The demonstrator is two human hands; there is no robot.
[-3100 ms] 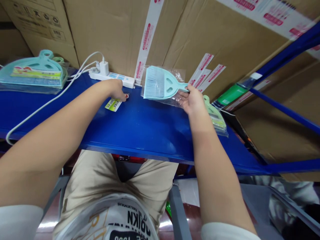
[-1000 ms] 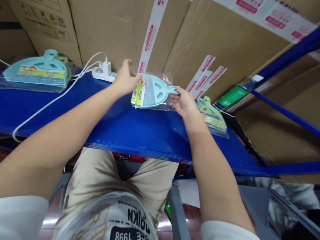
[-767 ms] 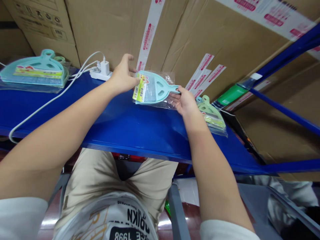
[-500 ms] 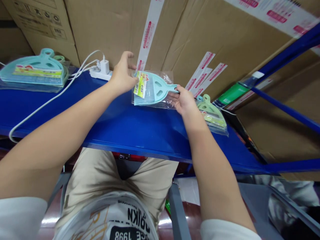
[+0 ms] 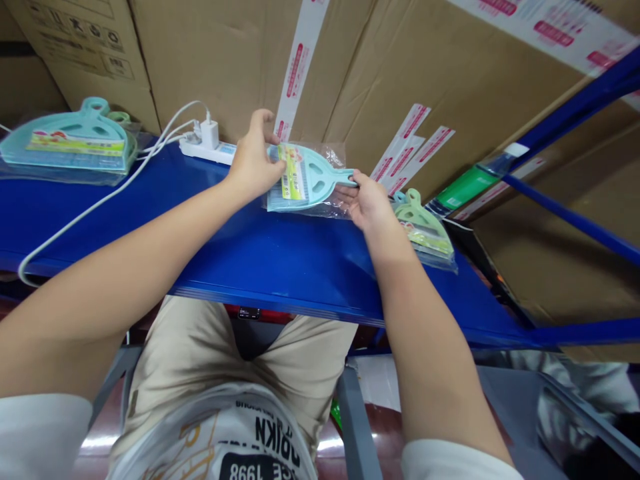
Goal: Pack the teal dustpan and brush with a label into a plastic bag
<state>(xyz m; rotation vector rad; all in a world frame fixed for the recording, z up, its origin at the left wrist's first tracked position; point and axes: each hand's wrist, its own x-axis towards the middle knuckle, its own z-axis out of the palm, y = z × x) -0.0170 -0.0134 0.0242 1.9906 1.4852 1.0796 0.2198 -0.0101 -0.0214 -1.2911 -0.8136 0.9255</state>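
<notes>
Head view | right grip (image 5: 369, 200) pinches the handle of the mint dustpan (image 5: 313, 177) | left grip (image 5: 254, 157) spread, touching its brush end

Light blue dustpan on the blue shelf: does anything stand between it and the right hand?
Nothing visible does. The right hand is directly on the handle of the light blue dustpan; the clear plastic bag lies beneath the dustpan.

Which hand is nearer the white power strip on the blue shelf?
Left: the left hand is beside the power strip; the right hand, on a dustpan handle, is farther.
</notes>
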